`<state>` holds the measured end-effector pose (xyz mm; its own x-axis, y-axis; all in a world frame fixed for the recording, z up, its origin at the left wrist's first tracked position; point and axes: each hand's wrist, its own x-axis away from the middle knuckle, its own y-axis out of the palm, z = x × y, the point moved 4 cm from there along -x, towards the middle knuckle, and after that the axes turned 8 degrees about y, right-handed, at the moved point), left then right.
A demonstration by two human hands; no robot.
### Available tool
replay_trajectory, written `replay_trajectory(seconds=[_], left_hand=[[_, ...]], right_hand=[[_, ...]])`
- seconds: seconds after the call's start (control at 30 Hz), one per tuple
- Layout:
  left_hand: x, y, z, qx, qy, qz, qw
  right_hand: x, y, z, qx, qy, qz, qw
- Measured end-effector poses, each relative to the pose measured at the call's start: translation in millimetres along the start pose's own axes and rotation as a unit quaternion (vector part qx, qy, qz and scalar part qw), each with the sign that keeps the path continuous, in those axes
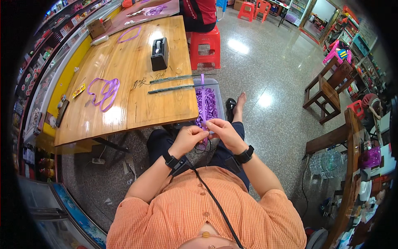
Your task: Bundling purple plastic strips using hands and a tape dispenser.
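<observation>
Both hands met over the lap: left hand (188, 137) and right hand (219, 128), fingers pinched shut on a purple strip (203, 97) running up over the purple-filled tray (219, 97) beside the worktop (137, 83).

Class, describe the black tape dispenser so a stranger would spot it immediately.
Start at the long wooden table. Near its far right edge, beside the red plastic stool, stands the tape dispenser. It is the only black, blocky thing there; the purple ribbon loops lie flat.
</observation>
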<state>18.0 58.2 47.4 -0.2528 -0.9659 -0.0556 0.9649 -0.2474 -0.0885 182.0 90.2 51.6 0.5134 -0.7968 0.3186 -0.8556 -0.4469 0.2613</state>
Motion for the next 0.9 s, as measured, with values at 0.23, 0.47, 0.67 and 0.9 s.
replay_trajectory(seconds=[0.23, 0.47, 0.67, 0.9], left_hand=[[1, 3, -5, 0.006, -0.005, 0.015, 1.0], [2, 4, -12, 0.04, -0.028, -0.002, 0.999], [6, 10, -5, 0.236, -0.073, -0.031, 0.968], [4, 11, -11, 0.057, -0.022, 0.011, 0.998]], right_hand=[[-47, -1, -18, -0.113, 0.014, -0.008, 0.993], [-58, 4, -29, -0.191, 0.082, -0.056, 0.976], [-44, 4, -16, -0.186, 0.071, -0.097, 0.975], [-68, -6, -42, -0.085, -0.059, 0.042, 0.994]])
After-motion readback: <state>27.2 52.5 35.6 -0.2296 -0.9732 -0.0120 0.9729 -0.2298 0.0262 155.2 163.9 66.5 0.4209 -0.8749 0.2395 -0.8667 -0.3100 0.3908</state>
